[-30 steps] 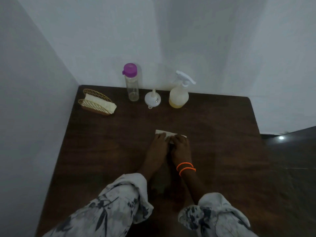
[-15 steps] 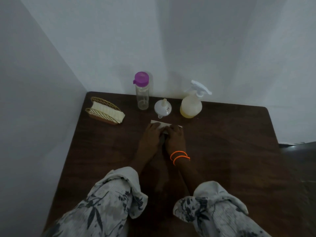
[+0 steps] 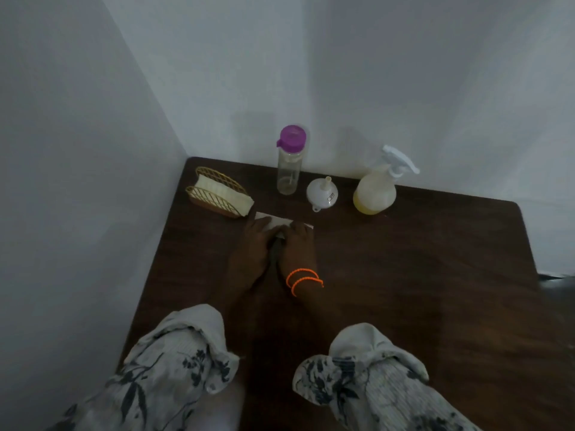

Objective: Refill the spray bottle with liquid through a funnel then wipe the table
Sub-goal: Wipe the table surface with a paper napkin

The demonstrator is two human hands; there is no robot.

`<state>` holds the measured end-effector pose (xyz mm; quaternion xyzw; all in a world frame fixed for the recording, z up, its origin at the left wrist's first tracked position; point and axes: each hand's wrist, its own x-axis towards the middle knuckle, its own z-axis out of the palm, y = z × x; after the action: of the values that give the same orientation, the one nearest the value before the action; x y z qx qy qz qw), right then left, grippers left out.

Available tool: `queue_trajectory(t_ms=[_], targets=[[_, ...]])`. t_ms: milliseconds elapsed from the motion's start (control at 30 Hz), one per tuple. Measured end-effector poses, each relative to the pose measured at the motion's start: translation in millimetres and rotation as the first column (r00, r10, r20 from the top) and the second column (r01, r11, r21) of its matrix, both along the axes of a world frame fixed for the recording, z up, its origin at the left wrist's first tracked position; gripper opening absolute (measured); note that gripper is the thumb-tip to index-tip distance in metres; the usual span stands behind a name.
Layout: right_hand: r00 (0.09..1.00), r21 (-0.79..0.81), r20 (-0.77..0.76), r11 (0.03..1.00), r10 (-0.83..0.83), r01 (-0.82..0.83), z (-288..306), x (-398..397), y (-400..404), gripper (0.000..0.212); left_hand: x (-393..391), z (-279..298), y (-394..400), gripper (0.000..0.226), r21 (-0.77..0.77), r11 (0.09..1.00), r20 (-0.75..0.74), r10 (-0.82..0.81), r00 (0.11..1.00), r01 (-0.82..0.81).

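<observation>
A folded white tissue (image 3: 278, 220) lies flat on the dark wooden table (image 3: 404, 275). My left hand (image 3: 253, 247) and my right hand (image 3: 298, 245) press down on it side by side, fingers extended; most of the tissue is hidden under them. Behind the hands stand a clear bottle with a purple cap (image 3: 289, 160), nearly empty, a white funnel (image 3: 322, 193) resting mouth down, and a spray bottle (image 3: 378, 188) with a white trigger head and yellowish liquid inside.
A gold wire napkin holder (image 3: 217, 195) with white tissues sits at the back left corner, close to my left hand. White walls close the table on the left and the back. The table's right edge drops to a dark floor.
Both hands have slid the tissue away from me and to the left, from mid-table to just in front of the funnel and napkin holder.
</observation>
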<state>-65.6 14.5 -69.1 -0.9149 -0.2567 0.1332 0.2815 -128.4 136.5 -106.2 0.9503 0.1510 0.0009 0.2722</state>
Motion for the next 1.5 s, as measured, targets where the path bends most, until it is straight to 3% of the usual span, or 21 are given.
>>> queue_trajectory(t_ms=[100,267,400,500,733,933,1033,1167,1333,1500], targets=[[1.0,0.02,-0.008,1.0,-0.001,0.001,-4,-27,-5,0.047,-31,-7,-2,0.055,-0.072,0.997,-0.036,0.025,0.999,-0.027],[0.998,-0.002,0.001,0.998,0.06,-0.06,-13,-83,-20,0.036,-91,-6,-14,0.043,-0.097,0.992,0.014,0.079,0.997,-0.077],[0.997,0.011,-0.025,0.997,0.078,-0.078,-5,-123,-40,0.034,-143,3,-35,0.054,-0.103,0.992,0.002,0.078,0.997,-0.078],[0.992,0.091,0.09,0.992,0.083,-0.091,6,-144,-63,0.036,-176,4,-57,0.064,-0.105,0.994,-0.041,0.013,0.999,-0.017],[1.0,0.05,-0.007,0.999,0.003,-0.003,-19,-175,-139,0.047,-193,4,-115,0.088,-0.03,0.985,-0.108,-0.169,0.98,0.167],[0.988,0.067,0.009,0.986,-0.156,0.155,-22,-143,-171,0.051,-144,0,-151,0.076,-0.068,0.977,-0.16,-0.21,0.965,0.201],[0.985,0.053,0.022,0.984,-0.17,0.168,-24,-104,-170,0.048,-102,2,-157,0.072,-0.078,0.978,-0.152,-0.202,0.968,0.192],[0.984,0.02,0.009,0.984,-0.177,0.176,-26,-35,-163,0.044,-33,-12,-154,0.063,0.032,0.964,-0.109,-0.259,0.96,0.264],[0.984,0.027,0.018,0.984,-0.179,0.179,-24,47,-159,0.044,56,-2,-152,0.051,-0.036,0.986,-0.09,-0.163,0.982,0.161],[0.977,0.008,0.038,0.978,-0.21,0.21,-26,101,-168,0.038,116,10,-160,0.048,-0.027,0.983,-0.091,-0.181,0.979,0.179]])
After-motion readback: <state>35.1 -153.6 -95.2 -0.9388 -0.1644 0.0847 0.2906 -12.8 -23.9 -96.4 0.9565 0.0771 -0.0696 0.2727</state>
